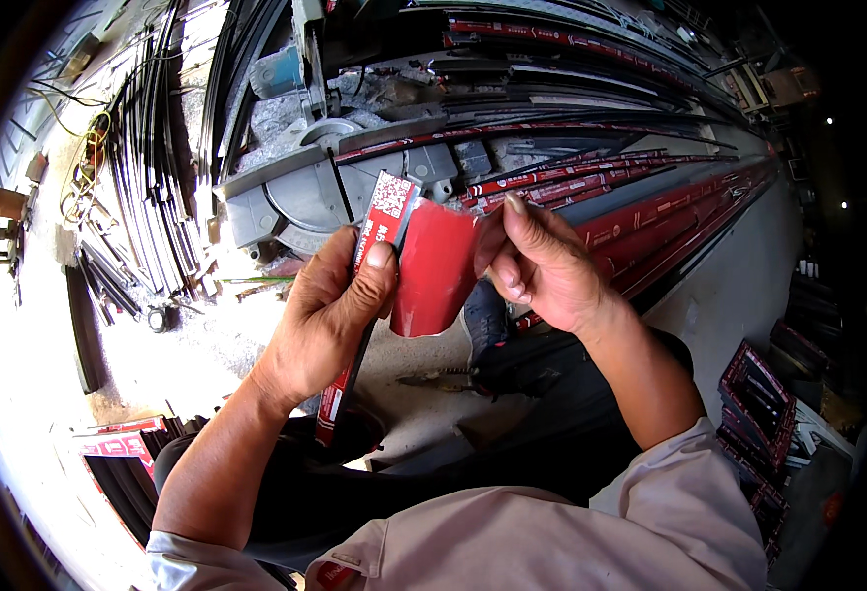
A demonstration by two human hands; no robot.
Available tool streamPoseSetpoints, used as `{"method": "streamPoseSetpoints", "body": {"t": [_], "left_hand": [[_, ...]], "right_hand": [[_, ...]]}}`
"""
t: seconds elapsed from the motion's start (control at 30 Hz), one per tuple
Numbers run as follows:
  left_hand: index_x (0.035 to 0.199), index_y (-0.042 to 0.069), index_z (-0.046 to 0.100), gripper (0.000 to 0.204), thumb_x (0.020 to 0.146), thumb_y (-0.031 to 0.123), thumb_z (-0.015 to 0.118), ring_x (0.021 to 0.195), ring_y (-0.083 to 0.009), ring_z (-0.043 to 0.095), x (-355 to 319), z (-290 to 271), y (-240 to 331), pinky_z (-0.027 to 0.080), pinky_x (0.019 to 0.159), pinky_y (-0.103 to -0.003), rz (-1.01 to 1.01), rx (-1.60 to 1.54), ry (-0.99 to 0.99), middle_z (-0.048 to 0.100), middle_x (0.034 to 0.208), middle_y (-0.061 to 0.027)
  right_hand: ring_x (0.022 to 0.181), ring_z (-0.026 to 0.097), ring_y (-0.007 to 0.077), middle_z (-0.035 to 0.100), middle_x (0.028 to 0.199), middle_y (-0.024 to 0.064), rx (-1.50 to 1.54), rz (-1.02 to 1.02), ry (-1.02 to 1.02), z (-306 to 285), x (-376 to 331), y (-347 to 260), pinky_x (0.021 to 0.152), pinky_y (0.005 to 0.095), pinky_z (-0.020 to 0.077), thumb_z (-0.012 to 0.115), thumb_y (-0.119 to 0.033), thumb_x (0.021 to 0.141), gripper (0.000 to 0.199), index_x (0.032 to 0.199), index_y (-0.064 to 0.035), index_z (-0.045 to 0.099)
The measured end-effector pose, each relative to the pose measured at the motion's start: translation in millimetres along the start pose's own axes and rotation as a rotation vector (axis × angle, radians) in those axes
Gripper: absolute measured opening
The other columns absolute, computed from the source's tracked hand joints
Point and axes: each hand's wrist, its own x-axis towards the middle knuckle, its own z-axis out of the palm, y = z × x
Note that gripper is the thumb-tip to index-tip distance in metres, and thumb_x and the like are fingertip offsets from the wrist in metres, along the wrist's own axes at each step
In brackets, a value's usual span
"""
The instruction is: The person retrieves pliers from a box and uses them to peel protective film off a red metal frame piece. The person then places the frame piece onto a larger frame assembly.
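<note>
Behind everything runs a long table (748, 246) stacked with metal profiles (650, 212) wrapped in red protective film, their length running away to the right. At its near end sits a grey mitre saw (305, 192) with its round turntable, and to the left bundles of dark strips (153, 167) lie on the sunlit floor (207, 345).

In front of the saw the person holds up a short profile piece (354, 325). Its long axis stands nearly upright, tilted a little, the top end near the saw and the bottom end pointing down toward the lap. The left hand (330, 300) is closed around its middle, thumb pressed on the front face. A flap of red film (435, 266) curls off the upper part toward the right, just beside the piece. The right hand (542, 266) pinches that flap's far edge between thumb and fingers, so it is the hand on the film while the left carries the piece. Whether the film is still stuck lower down I cannot quite tell.
</note>
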Motion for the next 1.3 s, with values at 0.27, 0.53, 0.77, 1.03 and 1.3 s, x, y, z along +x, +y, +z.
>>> {"method": "streamPoseSetpoints", "body": {"t": [0.27, 0.53, 0.77, 1.03, 1.3], "left_hand": [[0.109, 0.003, 0.057, 0.037, 0.111, 0.04, 0.054, 0.078, -0.0086, 0.045, -5.8, -3.7, 0.6, 0.042, 0.071, -0.026, -0.045, 0.309, 0.0, 0.053, 0.085, 0.0013], [0.1, -0.001, 0.063, 0.044, 0.112, 0.038, 0.047, 0.069, -0.0432, 0.059, -9.9, 1.1, -5.6, 0.048, 0.067, -0.048, 0.02, 0.668, -0.204, 0.061, 0.073, -0.0225], [0.099, -0.004, 0.062, 0.048, 0.108, 0.043, 0.055, 0.078, -0.0405, 0.057, -13.6, 8.8, -2.8, 0.049, 0.076, -0.046, 0.093, 0.85, -0.362, 0.062, 0.083, -0.0222], [0.104, -0.002, 0.069, 0.049, 0.109, 0.045, 0.054, 0.081, -0.0126, 0.056, -12.5, 12.0, -15.7, 0.049, 0.079, -0.03, -0.067, 0.252, -0.171, 0.065, 0.083, -0.0038], [0.088, 0.004, 0.068, 0.064, 0.107, 0.061, 0.048, 0.065, -0.0081, 0.047, -2.3, -18.9, -5.0, 0.038, 0.06, -0.027, -0.171, 0.432, -0.05, 0.058, 0.072, -0.0002]], "right_hand": [[0.079, 0.064, 0.0062, 0.075, 0.09, 0.0021, -0.58, -0.156, -0.011, -2.8, -13.4, -57.6, 0.073, 0.0242, 0.0527, 0.078, -0.033, 0.098, 0.032, 0.096, -0.0013, 0.074], [0.061, 0.062, 0.0136, 0.066, 0.064, 0.0082, -1.158, 0.017, -0.067, 22.0, -2.8, -47.8, 0.06, 0.0324, 0.0492, 0.087, -0.039, 0.085, 0.044, 0.087, 0.002, 0.072], [0.073, 0.071, 0.0347, 0.07, 0.074, 0.021, -1.314, 0.001, -0.081, 28.0, 10.8, -28.7, 0.072, 0.0432, 0.055, 0.084, -0.052, 0.08, 0.058, 0.085, 0.0045, 0.071], [0.072, 0.073, 0.0204, 0.073, 0.08, 0.0144, -0.939, -0.424, 0.128, 23.9, 19.0, -12.8, 0.064, 0.0309, 0.0558, 0.076, -0.04, 0.096, 0.054, 0.119, 0.0064, 0.063], [0.064, 0.062, 0.0091, 0.064, 0.068, 0.0038, -0.872, -0.343, 0.153, -0.2, 5.7, -2.4, 0.058, 0.0239, 0.0508, 0.067, -0.053, 0.1, 0.052, 0.087, -0.0024, 0.068]]}}
